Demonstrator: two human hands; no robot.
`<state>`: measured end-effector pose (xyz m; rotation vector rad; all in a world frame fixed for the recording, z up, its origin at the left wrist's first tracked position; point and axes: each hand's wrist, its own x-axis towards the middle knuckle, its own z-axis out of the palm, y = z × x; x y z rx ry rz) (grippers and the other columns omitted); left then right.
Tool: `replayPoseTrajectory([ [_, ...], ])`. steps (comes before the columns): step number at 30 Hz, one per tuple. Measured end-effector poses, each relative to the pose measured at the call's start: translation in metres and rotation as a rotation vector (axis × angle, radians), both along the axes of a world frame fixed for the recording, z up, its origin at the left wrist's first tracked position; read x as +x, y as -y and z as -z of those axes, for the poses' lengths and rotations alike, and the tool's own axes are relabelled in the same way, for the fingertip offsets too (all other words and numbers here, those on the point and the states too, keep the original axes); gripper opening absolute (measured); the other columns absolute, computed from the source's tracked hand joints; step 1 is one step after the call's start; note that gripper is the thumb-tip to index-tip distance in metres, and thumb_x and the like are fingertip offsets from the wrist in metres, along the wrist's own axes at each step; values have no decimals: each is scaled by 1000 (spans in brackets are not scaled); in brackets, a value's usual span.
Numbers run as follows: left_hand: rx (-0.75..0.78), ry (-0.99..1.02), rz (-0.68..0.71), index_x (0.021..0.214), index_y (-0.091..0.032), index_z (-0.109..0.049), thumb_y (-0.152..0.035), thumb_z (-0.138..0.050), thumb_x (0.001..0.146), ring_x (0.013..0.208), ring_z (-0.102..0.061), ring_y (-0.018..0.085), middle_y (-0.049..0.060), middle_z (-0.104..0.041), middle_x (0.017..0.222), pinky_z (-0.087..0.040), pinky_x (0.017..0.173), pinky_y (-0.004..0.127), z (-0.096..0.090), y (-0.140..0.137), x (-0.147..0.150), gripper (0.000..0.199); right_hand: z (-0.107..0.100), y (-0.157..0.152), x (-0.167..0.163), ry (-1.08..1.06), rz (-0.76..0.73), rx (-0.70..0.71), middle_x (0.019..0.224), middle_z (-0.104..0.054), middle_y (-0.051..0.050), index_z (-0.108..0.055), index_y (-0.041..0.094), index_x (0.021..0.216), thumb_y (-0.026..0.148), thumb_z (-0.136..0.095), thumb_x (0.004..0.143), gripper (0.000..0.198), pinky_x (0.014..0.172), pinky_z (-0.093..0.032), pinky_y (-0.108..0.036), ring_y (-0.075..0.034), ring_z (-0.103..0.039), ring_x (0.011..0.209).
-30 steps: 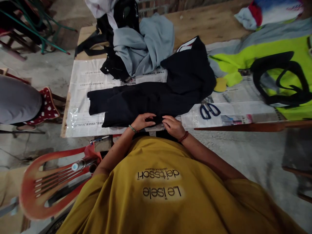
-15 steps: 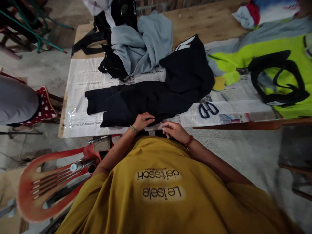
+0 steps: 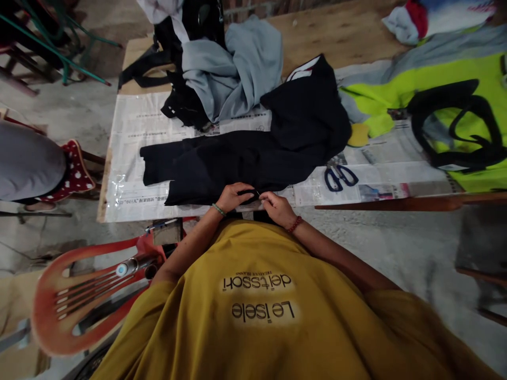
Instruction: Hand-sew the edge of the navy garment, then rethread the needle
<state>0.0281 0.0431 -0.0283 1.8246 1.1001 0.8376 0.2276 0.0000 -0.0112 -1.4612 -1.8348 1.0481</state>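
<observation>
A dark navy garment (image 3: pixel 233 158) lies stretched over the newspaper at the table's front edge. My left hand (image 3: pixel 233 198), with a green bracelet at its wrist, pinches the near edge of this cloth between thumb and fingers. Just right of it, my right hand (image 3: pixel 277 207), wearing a red bead bracelet, is closed in a pinch on a sewing needle (image 3: pixel 258 194), a thin bright sliver whose tip is at the cloth by my left fingertips. Any thread is too fine to make out. Dark blue-handled scissors (image 3: pixel 341 178) rest to the right of the garment, their blades hidden.
Newspaper (image 3: pixel 130 119) covers part of the wooden table (image 3: pixel 336 26). Grey cloth (image 3: pixel 237 68) and a black bag (image 3: pixel 204 21) sit at the back. Neon-yellow fabric (image 3: pixel 471 174) with black strips (image 3: pixel 423 126) lies right. A red plastic chair (image 3: pixel 47 311) stands at left; a person's grey-clad leg (image 3: pixel 27 158) is beyond.
My right hand has moved left and slightly up, up to the cloth edge beside my left hand. My left hand stays on the fabric. The view has shifted slightly.
</observation>
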Motion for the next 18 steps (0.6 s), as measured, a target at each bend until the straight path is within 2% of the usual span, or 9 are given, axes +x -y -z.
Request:
replayPoseTrajectory([
  [3,46,-7,7,99,-19,-72,-32,-68,79,87,-66,15,6,-72,95,-52,83,27,-1,1,1,24,0,-1,-1,-3,5,-17,69,-63,0,-64,18,91,20,-47,81,19,63,-42,-23,-13,-55,62],
  [8,115,-39,-11,88,-17,-73,-28,-64,83,78,-66,13,5,-72,84,-52,74,24,3,1,3,15,0,-1,-2,-28,36,-52,61,-58,2,-65,17,96,22,-45,82,24,57,-39,-23,-12,-51,55],
  [18,105,-58,-35,86,-17,-73,-25,-61,84,77,-65,12,4,-72,83,-52,75,23,3,-1,5,14,-1,2,-1,46,8,0,58,-56,2,-66,17,91,17,-44,79,25,58,-38,-23,-12,-50,55],
])
